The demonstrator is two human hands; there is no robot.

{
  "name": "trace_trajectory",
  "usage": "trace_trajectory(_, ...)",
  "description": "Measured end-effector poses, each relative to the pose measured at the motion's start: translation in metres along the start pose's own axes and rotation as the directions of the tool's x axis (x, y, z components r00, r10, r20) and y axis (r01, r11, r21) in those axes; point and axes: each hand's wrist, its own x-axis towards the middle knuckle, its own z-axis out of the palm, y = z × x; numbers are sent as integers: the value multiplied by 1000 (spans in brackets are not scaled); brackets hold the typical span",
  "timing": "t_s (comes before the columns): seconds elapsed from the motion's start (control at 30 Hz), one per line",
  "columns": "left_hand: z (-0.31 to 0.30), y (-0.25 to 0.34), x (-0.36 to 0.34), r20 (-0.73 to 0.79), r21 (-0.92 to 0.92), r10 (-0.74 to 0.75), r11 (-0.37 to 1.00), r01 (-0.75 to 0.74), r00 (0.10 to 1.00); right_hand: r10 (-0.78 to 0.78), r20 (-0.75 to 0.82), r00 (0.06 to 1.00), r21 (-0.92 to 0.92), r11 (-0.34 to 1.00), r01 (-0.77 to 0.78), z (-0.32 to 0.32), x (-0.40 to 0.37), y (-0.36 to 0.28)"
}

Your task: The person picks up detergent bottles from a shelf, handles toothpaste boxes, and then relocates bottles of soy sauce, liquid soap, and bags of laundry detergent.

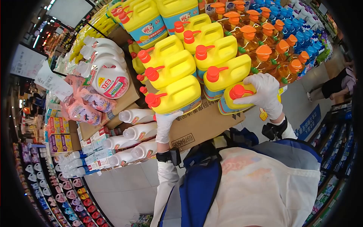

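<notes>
My right hand (264, 92), in a white glove, is wrapped round a yellow jug (233, 96) with a red cap at the front right of a display. Its fingers close over the jug's top and side. My left hand (166, 123), also gloved, touches the lower front of another yellow jug (177, 94) at the near left of the group. Most of its fingers are hidden there, so its grip cannot be made out. Several more yellow jugs (172, 72) with red spouts and blue labels stand behind, close together. Under them is a brown cardboard box (204, 121).
White laundry bottles (111, 81) and pink bags (81, 108) are on the left, above white bottles lying down (141, 132). Orange-capped amber bottles (262, 55) crowd the right, with blue ones beyond. Stocked shelves (332, 159) curve along the right edge. A person (334, 85) is farther right.
</notes>
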Motion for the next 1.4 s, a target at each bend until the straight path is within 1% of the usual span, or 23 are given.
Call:
trace_trajectory(0.1,7,0,1,-15,3,58,998,-58,998,-7,-8,1000,7,1000,7,-1,1,-1)
trace_trajectory(0.2,15,-1,2,0,-34,9,999,-9,1000,-9,-9,1000,18,1000,9,1,0,-3)
trace_trajectory(0.3,23,1,5,8,-1,48,999,-48,999,-18,-15,1000,39,999,19,4,1,1)
trace_trajectory(0.33,22,1,5,30,26,-18,1000,17,999,-15,-10,1000,37,999,16,4,1,0)
trace_trajectory(0.43,37,5,1,-122,-33,183,982,-188,975,-8,8,1000,32,999,8,3,3,-2)
trace_trajectory(0.47,40,9,-2,-132,-53,129,989,-137,983,-5,9,1000,28,1000,5,3,2,-1)
trace_trajectory(0.57,49,20,-11,-198,114,244,968,-225,949,-10,21,1000,13,1000,10,3,1,-1)
trace_trajectory(0.6,51,24,-15,-218,191,216,966,-176,952,-22,23,1000,3,1000,21,2,1,-1)
trace_trajectory(0.7,44,20,-23,-201,431,344,872,-232,917,-47,38,998,1,999,47,0,-2,2)
trace_trajectory(0.73,34,7,-24,-205,408,325,886,-221,923,-53,41,998,11,999,53,-1,-3,3)
trace_trajectory(0.83,20,19,-25,-267,181,286,953,-244,920,-57,49,997,59,997,54,-4,-5,5)
trace_trajectory(0.87,11,20,-25,-258,175,355,932,-318,898,-56,51,997,80,995,52,-5,-5,6)
trace_trajectory(0.97,-1,41,-25,-273,149,358,933,-328,893,-50,-8,999,101,994,51,-5,-6,8)
trace_trajectory(1.0,1,50,-27,-289,140,362,932,-335,886,-15,-29,999,124,992,18,-6,-6,8)
trace_trajectory(1.03,4,56,-29,-288,345,471,863,-369,834,24,-45,999,146,989,-18,-9,-5,7)
trace_trajectory(1.07,8,63,-31,-259,534,574,755,-380,777,65,-59,996,168,984,-54,-10,-6,7)
trace_trajectory(1.1,13,72,-33,-206,698,668,613,-371,715,87,-71,994,161,984,-74,-9,-7,7)
trace_trajectory(1.13,28,86,-35,-216,732,753,545,-407,621,108,-84,991,154,984,-94,-7,-8,7)
trace_trajectory(1.17,35,101,-33,-89,781,776,444,-440,624,130,-96,987,148,982,-115,-5,-8,6)
trace_trajectory(1.23,51,127,-25,163,830,770,230,-507,617,124,-130,984,137,985,-106,-2,-6,2)
trace_trajectory(1.3,80,153,-6,219,891,710,133,-433,669,96,-148,984,119,990,-78,2,-7,1)
trace_trajectory(1.33,90,158,1,243,914,674,82,-398,697,95,-182,979,95,992,-79,4,-4,-2)
trace_trajectory(1.4,93,152,8,269,941,585,12,-339,765,110,-116,987,89,991,-100,5,-6,0)
